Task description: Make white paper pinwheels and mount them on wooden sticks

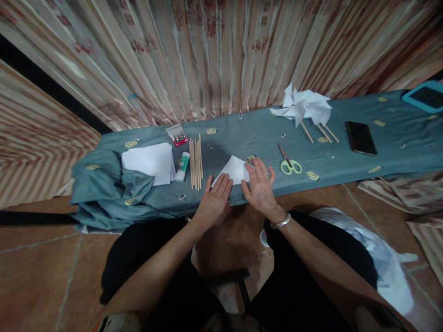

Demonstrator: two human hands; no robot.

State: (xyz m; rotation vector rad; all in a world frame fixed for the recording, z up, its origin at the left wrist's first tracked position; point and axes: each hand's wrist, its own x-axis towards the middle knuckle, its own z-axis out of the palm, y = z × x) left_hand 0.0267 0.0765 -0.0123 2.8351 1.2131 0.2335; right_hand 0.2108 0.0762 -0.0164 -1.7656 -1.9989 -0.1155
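Cloth [256, 133], blue-green, stretches beyond left hand [215, 197] and right hand [260, 188] | pinwheels [308, 103] lie beyond right hand, farther right | white paper stack [148, 161] well left | hands apart, fingers laid flat | triangular white paper [237, 168] between hands, under both | wooden sticks [196, 163] left of left hand | scissors [287, 160] right of right hand

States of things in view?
Small white paper: folded, under left hand and right hand
White paper sheets: stacked
Red cardboard box: open
Green-white glue stick: lying
Thin pale wooden sticks: loose
Green-handled metal scissors: apparently shut
White paper pinwheels: assembled
Black rectangular phone: screen dark
Blue-framed tablet: screen dark
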